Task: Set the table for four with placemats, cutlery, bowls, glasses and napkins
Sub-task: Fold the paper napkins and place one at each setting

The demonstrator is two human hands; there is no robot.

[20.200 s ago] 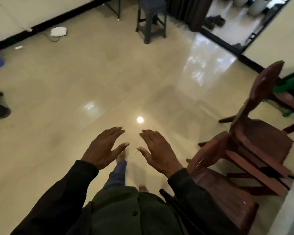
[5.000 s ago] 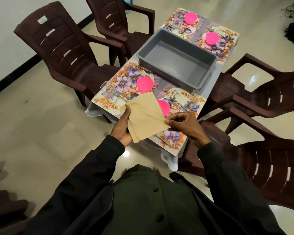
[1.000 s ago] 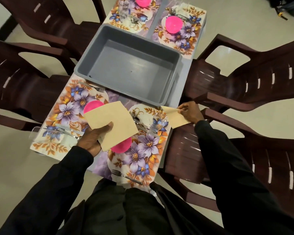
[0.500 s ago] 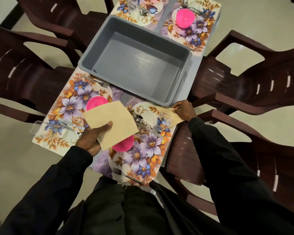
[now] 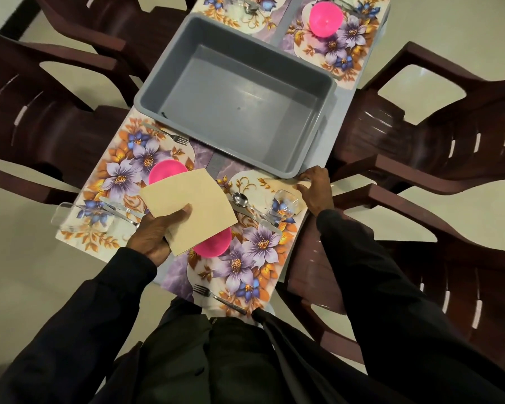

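closest to me a fork (image 5: 219,298) lies across the near end of the right-hand placemat (image 5: 245,266), and just beyond it the near bowl (image 5: 213,243), pink, shows half from under what i carry. my left hand (image 5: 158,234) hangs over the seam between the two near placemats with a stack of napkins (image 5: 193,208) in it — thumb on top, fingers curled underneath, gripping the stack flat above the bench (image 5: 337,121). past the stack on the same mat a spoon (image 5: 239,199) and knife (image 5: 260,220) lie side by side, with a glass (image 5: 285,205) just beside them toward the chair. my right hand (image 5: 315,188) sits at that mat's far outer corner, fingers bent down onto the edge of a single napkin (image 5: 280,182) lying there against the tub; whether they pinch it or only press it i cannot tell. to the left, the left-hand placemat (image 5: 123,170) carries a second bowl (image 5: 166,172), partly hidden by the stack, a second fork (image 5: 166,134) at its far end and a clear second glass (image 5: 63,214) at its outer near corner. the grey tub (image 5: 169,68) fills the middle of the bench. beyond it the far placemat (image 5: 341,45) holds the far bowl (image 5: 325,18) — dark brown chairs (image 5: 449,141) stand on both sides.
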